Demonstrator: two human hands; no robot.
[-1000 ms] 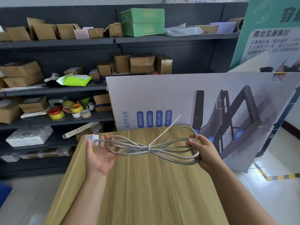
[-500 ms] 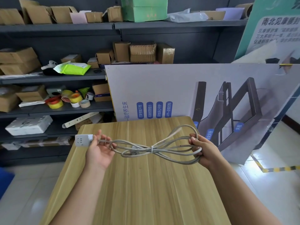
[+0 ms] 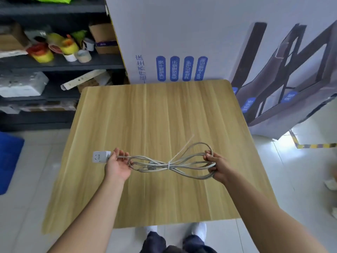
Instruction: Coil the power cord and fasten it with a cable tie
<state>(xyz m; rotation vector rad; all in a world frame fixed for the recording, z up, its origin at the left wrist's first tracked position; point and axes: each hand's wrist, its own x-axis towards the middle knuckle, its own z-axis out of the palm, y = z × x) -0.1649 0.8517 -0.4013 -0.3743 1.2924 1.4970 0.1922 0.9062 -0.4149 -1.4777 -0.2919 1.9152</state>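
Note:
A grey power cord (image 3: pixel 189 166) is coiled into long loops and held stretched between my hands above the wooden table (image 3: pixel 156 114). A white cable tie (image 3: pixel 169 164) cinches the loops at their middle, and its long tail (image 3: pixel 184 146) sticks up and to the right. My left hand (image 3: pixel 117 166) holds the cord's left end, just beside the white socket block (image 3: pixel 100 157) that juts out past my fingers. The right end of the loops is gripped in my right hand (image 3: pixel 218 168).
A large printed cardboard box (image 3: pixel 182 42) stands against the table's far edge and right side. Dark shelves (image 3: pixel 60 63) at the left carry tape rolls (image 3: pixel 42 54) and small boxes. A blue bin (image 3: pixel 9 161) sits on the tiled floor at the far left.
The camera has tilted down, so more of the table and floor shows. Both hands with the tied cord have sunk toward the table, still holding it stretched.

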